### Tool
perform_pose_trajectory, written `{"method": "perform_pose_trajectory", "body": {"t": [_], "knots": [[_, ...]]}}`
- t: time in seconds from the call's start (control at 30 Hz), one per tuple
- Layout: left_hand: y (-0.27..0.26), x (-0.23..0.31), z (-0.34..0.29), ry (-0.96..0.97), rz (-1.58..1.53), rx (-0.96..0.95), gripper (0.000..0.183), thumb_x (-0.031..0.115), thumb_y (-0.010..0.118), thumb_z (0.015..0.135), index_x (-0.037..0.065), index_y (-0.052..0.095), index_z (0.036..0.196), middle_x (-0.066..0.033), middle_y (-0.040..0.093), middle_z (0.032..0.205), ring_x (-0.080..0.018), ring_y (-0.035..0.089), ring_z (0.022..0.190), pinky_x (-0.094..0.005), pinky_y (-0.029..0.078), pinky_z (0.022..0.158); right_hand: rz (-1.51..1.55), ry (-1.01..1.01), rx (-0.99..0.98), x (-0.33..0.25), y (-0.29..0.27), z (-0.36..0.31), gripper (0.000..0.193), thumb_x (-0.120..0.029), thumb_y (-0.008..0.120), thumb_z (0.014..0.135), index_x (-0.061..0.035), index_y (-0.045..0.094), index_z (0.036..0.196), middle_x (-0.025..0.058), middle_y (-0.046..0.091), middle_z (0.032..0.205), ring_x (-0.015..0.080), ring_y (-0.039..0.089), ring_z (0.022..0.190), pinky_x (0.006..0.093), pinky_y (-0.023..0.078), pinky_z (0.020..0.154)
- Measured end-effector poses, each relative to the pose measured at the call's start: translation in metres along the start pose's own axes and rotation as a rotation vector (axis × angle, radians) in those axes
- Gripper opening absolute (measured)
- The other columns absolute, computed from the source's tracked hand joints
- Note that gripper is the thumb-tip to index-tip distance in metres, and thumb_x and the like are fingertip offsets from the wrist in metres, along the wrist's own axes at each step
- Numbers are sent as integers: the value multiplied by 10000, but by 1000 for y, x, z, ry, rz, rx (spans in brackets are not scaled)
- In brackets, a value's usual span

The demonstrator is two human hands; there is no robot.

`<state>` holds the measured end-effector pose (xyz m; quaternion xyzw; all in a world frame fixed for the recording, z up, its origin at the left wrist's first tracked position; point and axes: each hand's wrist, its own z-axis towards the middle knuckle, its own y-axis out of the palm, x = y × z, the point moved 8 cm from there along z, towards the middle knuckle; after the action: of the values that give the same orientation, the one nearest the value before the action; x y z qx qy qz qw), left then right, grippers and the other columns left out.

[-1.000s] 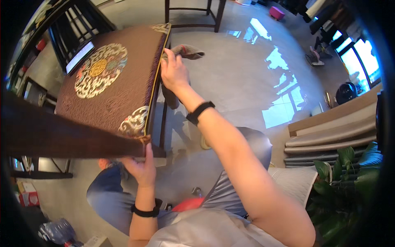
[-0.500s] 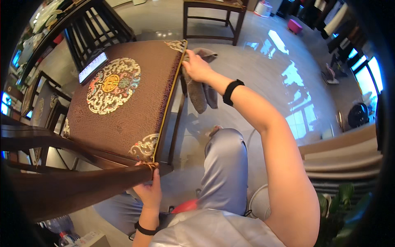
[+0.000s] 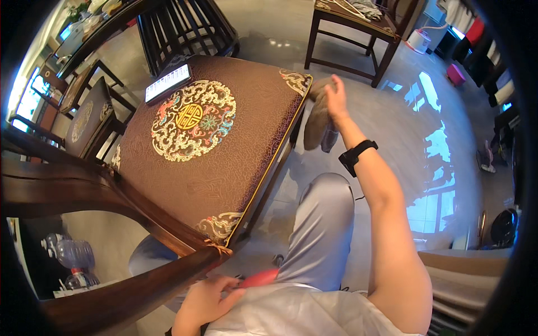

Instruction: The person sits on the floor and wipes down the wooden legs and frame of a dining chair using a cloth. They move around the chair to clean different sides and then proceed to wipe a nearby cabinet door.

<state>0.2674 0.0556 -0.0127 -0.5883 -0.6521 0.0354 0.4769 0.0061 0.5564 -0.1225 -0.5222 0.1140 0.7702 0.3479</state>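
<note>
A dark wooden chair [image 3: 101, 193] stands before me, with a brown brocade seat cushion [image 3: 196, 182] tied to its frame by an orange cord [image 3: 219, 246]. At the far right corner of the cushion, my right hand [image 3: 337, 101] holds a grey-brown cloth [image 3: 318, 126] against the chair's side; some fingers stretch upward and the cloth hangs below. My left hand [image 3: 210, 299] is low by the chair's back rail, near my lap, fingers loosely bent and apart, with nothing visible in it. On the cushion's far left lies a phone [image 3: 168, 84] with a lit screen.
Behind the cushion is a black slatted chair [image 3: 185, 28]. Another wooden chair [image 3: 347, 45] stands at the back, with things on its seat. A further chair [image 3: 89, 123] is at left, and a clear plastic bottle [image 3: 75, 255] at lower left. Something red [image 3: 260, 278] shows beside my thigh.
My left hand has let go of the corner tie and drawn back toward my lap. The right hand stays by the far corner with the cloth, fingers now raised. The view has shifted left.
</note>
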Motion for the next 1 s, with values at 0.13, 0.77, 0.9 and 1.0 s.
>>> {"method": "perform_pose_trajectory", "body": {"t": [0.13,0.77,0.9,1.0], "knots": [[4,49,30,300,-265,191,246,83,714,827,-11,650,1045,-157,673,979,-288,673,897,-337,528,792,116,-95,-22,-36,19,-1,613,-75,538,871,-89,370,1460,120,459,1399,212,449,1259,330,361,1072],[-40,139,170,181,595,1111,601,230,766,777,11,525,1282,-194,511,1318,-381,495,1171,-445,414,992,554,137,-247,2,-7,-35,880,-63,659,758,-142,204,1507,145,491,1326,234,530,1154,351,466,965],[-50,151,191,148,588,1161,610,329,790,743,9,549,1202,-154,540,1085,-347,510,942,-432,446,825,467,65,-522,-20,45,-38,1011,-79,796,661,-162,230,1494,143,499,1326,249,503,1204,361,432,1002],[-54,151,205,95,666,1171,582,356,795,735,17,561,1146,-143,510,990,-340,484,894,-432,434,798,508,160,-458,22,66,-42,1070,-83,841,633,-176,211,1493,126,518,1302,242,514,1185,369,429,1006]]}}
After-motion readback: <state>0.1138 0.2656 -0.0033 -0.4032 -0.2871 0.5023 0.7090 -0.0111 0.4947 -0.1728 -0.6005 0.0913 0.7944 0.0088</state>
